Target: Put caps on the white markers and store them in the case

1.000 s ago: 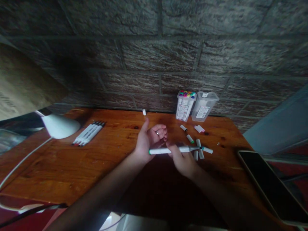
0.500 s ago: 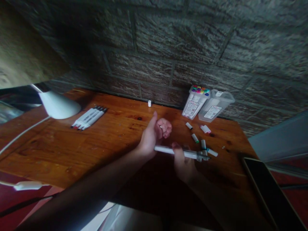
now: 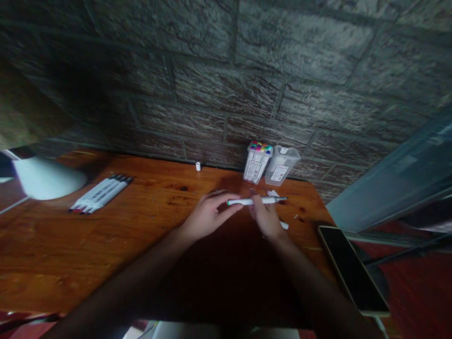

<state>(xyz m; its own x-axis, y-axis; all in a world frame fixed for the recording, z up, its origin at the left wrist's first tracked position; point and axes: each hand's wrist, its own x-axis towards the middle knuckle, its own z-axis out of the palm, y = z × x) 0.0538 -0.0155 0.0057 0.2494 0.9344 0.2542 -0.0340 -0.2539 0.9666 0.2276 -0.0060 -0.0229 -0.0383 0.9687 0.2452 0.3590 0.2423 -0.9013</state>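
Note:
A white marker (image 3: 247, 201) lies nearly level between my hands, its dark nib bare at the right and a green end at the left. My left hand (image 3: 206, 214) pinches the green end between thumb and fingers. My right hand (image 3: 266, 219) is closed around the barrel nearer the nib. Just behind and beside the right hand are loose white caps, one (image 3: 283, 225) at its right; the hand hides others in part.
A clear case of colourful markers (image 3: 254, 165) and a second clear case (image 3: 280, 170) stand by the brick wall. A lone white cap (image 3: 198, 166) is at the back. Several markers (image 3: 102, 194) lie beside a lamp base (image 3: 49, 178) at left. A phone (image 3: 349, 268) rests at the right edge.
My left hand, earlier palm up with curled fingers beside the marker, has turned and taken its left end. The marker now shows a green end. The camera view has shifted right.

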